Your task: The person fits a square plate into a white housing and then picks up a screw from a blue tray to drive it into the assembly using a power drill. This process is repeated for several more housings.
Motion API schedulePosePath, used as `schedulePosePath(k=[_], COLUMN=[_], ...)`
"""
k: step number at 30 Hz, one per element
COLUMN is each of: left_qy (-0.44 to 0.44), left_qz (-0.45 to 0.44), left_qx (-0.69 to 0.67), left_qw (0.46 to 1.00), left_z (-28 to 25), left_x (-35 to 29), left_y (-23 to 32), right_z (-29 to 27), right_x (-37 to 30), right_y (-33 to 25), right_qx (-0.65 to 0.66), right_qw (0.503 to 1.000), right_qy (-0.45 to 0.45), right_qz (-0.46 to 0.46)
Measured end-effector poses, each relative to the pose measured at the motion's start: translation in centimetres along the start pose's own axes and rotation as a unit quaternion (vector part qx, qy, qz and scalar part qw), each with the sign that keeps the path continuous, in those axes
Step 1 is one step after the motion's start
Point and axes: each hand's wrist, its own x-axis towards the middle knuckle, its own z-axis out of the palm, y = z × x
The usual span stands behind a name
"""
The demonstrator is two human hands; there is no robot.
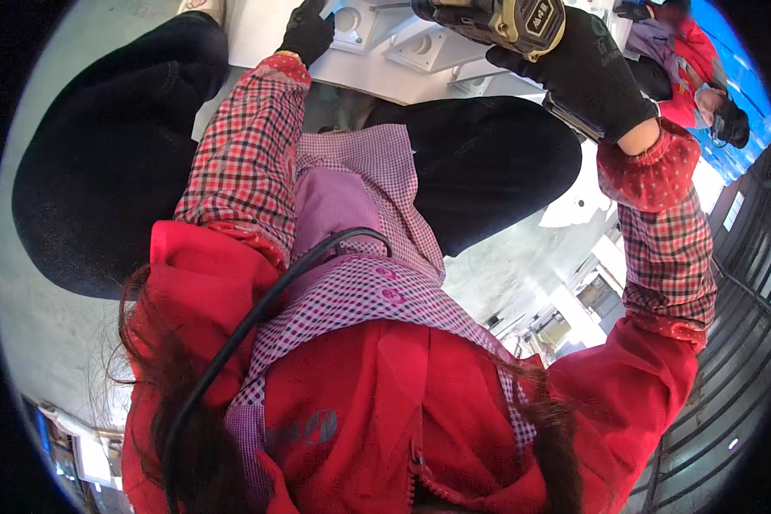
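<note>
Both my hands wear black gloves. My right hand (595,81) is wrapped round a cordless drill (497,21) with a black and gold body, held up at the top of the view; its front end is cut off by the frame edge. Below and beyond it lies a white metal panel (360,73) with raised brackets and round plates (415,47) on it. My left hand (308,32) is at the panel's left part, beside a round plate. Its fingers look curled together, partly cut off at the top, and what they hold, if anything, is hidden.
My bent knees (488,171) in dark trousers flank the panel's near edge. At the upper right, close to my right hand, another person (694,68) in red with a dark cap is near a blue sheet (750,51). Dark ribbed metal (720,411) runs along the right side.
</note>
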Motion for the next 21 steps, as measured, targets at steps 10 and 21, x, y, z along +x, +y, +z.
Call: schedulePosePath(k=[10, 21], left_qy=[0.001, 0.014], left_qz=[-0.079, -0.069], left_qx=[0.036, 0.084], left_qw=[0.996, 0.994], left_z=[0.1, 0.9], left_x=[-0.5, -0.7], left_y=[0.8, 0.1], right_z=[-2.3, -1.8], right_x=[1.8, 1.8], right_y=[-2.0, -1.0], right_qx=[-0.014, 0.059], right_qw=[0.995, 0.994], right_qy=[-0.018, -0.058], right_qz=[0.098, 0.078])
